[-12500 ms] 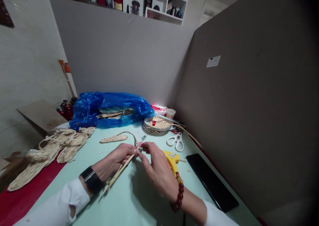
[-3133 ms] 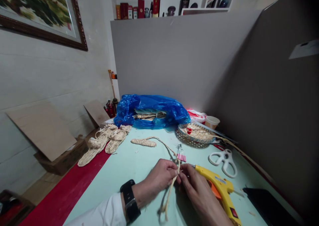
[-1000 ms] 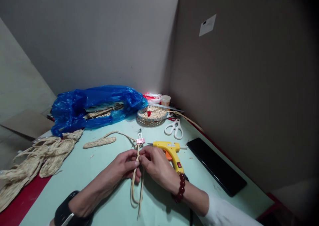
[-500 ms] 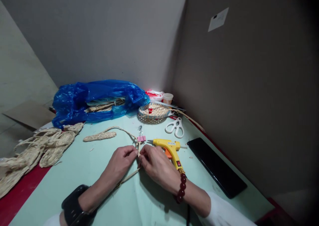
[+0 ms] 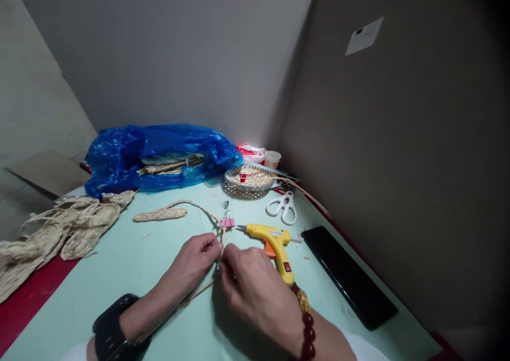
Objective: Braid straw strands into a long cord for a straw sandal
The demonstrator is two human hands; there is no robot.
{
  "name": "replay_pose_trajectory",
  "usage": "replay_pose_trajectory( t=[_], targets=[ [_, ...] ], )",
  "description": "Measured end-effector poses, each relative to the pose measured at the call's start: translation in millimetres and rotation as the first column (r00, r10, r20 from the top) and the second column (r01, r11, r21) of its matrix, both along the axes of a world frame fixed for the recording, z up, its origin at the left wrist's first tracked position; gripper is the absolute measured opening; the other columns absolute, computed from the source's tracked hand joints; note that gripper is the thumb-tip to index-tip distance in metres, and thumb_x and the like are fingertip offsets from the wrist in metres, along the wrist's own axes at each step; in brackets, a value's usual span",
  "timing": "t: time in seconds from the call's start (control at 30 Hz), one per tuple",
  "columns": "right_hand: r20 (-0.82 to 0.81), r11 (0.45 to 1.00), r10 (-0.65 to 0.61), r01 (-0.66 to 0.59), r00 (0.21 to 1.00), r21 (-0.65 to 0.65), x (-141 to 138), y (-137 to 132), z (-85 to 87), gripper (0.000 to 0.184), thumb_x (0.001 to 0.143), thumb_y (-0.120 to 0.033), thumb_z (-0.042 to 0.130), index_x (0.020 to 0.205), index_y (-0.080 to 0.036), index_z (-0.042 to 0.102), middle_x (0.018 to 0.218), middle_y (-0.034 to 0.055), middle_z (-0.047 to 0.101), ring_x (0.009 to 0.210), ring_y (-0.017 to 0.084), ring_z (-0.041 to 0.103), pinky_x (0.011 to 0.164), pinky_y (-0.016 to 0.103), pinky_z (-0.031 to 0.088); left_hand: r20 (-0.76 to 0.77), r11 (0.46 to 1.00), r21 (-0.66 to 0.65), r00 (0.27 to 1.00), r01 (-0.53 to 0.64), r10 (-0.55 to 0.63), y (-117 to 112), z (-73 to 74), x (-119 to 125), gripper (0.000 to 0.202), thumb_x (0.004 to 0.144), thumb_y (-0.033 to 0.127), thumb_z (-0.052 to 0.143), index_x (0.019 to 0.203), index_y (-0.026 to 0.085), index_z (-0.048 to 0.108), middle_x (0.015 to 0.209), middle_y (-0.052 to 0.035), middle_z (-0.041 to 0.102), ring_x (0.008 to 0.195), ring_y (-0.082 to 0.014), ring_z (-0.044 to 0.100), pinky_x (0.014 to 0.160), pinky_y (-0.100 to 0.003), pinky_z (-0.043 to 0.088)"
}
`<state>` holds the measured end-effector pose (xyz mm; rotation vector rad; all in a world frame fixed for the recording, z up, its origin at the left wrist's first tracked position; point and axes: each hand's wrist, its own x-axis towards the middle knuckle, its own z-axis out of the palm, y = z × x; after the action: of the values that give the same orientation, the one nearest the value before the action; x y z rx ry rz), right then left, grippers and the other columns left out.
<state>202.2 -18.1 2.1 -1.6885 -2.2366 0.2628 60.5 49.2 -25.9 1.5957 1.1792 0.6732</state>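
A thin straw braid [image 5: 201, 210] runs from a flat coiled straw piece [image 5: 160, 215] to a pink binder clip [image 5: 227, 222], then down between my hands. My left hand [image 5: 199, 257] pinches the strands just below the clip, thumb against forefinger. Close beside it, my right hand [image 5: 255, 286] has its fingers closed on the same strands; its fingertips are partly hidden. Loose strand ends [image 5: 199, 290] trail below toward my left forearm. To the right of the clip lies a yellow glue gun [image 5: 278, 242] with an orange trigger.
White-handled scissors [image 5: 283, 208] and a black phone-like slab [image 5: 348, 276] lie at the right. Behind stand a woven basket [image 5: 250, 178], a paper cup [image 5: 272, 160] and a blue plastic bag [image 5: 115, 159] of straw. Braided straw pieces [image 5: 85, 225] cover the left edge.
My right hand has come nearer and lower, its wrist turned, while still at the strands. The left hand stays almost in place. The whole view has shifted slightly.
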Motion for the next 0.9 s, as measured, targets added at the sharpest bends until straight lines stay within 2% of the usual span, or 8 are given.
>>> replay_pose_trajectory(
  t=[0.17,0.27,0.33,0.4,0.53,0.63,0.73,0.9],
  targets=[
    [0.178,0.983,0.179,-0.169,0.968,-0.069,-19.5,-8.4,-10.6,0.027,0.075,-0.012,0.050,0.101,-0.012,0.055,0.076,0.0097,0.066,0.058,0.023,0.057,0.048,0.032,0.018,0.105,0.987,-0.155,0.994,0.032,-0.016,-0.9,-4.7,-2.9,0.028,0.079,0.041,0.051,0.062,0.020,0.048,0.046,0.0102,0.033,0.042,-0.0084,0.022,0.043,-0.022,0.018],
    [0.213,0.976,0.204,-0.183,0.955,-0.116,-21.4,-8.4,-9.1,0.028,0.075,-0.014,0.053,0.103,-0.010,0.056,0.080,0.0112,0.066,0.061,0.024,0.059,0.048,0.032,0.018,0.169,0.981,-0.187,0.985,0.047,-0.015,-2.1,-3.6,-3.1,0.025,0.074,0.039,0.060,0.065,0.017,0.054,0.052,0.0073,0.044,0.047,-0.0082,0.034,0.046,-0.021,0.025],
    [0.121,0.985,0.168,-0.160,0.978,-0.071,-17.5,-6.5,-5.2,0.015,0.084,-0.021,0.050,0.093,-0.014,0.060,0.077,0.0087,0.067,0.061,0.022,0.059,0.050,0.032,0.023,0.209,0.976,-0.210,0.978,0.059,-0.014,-3.6,-1.3,-3.3,0.023,0.071,0.037,0.064,0.066,0.015,0.057,0.058,0.0044,0.051,0.054,-0.0092,0.042,0.051,-0.020,0.030],
    [-0.056,0.996,0.091,-0.090,0.994,0.020,-10.4,-2.7,-0.8,0.022,0.092,-0.029,0.045,0.082,-0.018,0.061,0.074,0.0055,0.067,0.065,0.019,0.059,0.057,0.030,0.030,0.234,0.964,-0.258,0.972,0.069,-0.006,-5.2,1.3,-4.0,0.023,0.071,0.037,0.065,0.070,0.014,0.058,0.055,0.0059,0.048,0.049,-0.0075,0.037,0.047,-0.019,0.026],
    [-0.389,0.993,-0.101,0.117,0.916,0.016,4.1,8.7,0.8,0.018,0.090,-0.033,0.052,0.100,-0.020,0.060,0.090,0.0054,0.067,0.084,0.019,0.060,0.073,0.028,0.039,0.273,0.939,-0.332,0.962,0.093,0.001,-7.4,3.2,-5.8,0.027,0.070,0.040,0.066,0.078,0.015,0.058,0.050,0.0108,0.039,0.041,-0.0040,0.020,0.041,-0.019,0.011],
    [-0.560,0.989,-0.057,-0.028,0.826,-0.142,8.4,15.8,-7.2,0.023,0.088,-0.023,0.052,0.111,-0.018,0.051,0.085,0.0033,0.067,0.082,0.017,0.062,0.073,0.026,0.043,0.285,0.937,-0.335,0.959,0.104,-0.005,-8.4,3.2,-6.3,0.030,0.069,0.043,0.068,0.076,0.015,0.057,0.052,0.0091,0.045,0.041,-0.0039,0.026,0.042,-0.018,0.014],
    [-0.661,0.965,-0.034,-0.146,0.750,-0.216,7.9,19.7,-16.1,0.016,0.089,-0.014,0.044,0.105,-0.017,0.047,0.074,-0.0003,0.065,0.069,0.014,0.063,0.067,0.023,0.045,0.268,0.944,-0.305,0.963,0.126,-0.042,-8.9,4.4,-6.2,0.030,0.070,0.044,0.066,0.073,0.015,0.058,0.056,0.0025,0.059,0.041,-0.0059,0.035,0.042,-0.020,0.019],
    [-0.611,0.957,-0.065,-0.124,0.789,-0.261,7.4,21.4,-18.2,0.012,0.086,-0.011,0.041,0.080,-0.020,0.046,0.070,-0.0010,0.061,0.063,0.013,0.058,0.058,0.021,0.041,0.225,0.970,-0.196,0.970,0.142,-0.096,-7.4,4.6,-7.6,0.027,0.070,0.039,0.066,0.059,0.015,0.059,0.057,-0.0001,0.062,0.053,-0.0114,0.048,0.050,-0.021,0.030]
  ],
)
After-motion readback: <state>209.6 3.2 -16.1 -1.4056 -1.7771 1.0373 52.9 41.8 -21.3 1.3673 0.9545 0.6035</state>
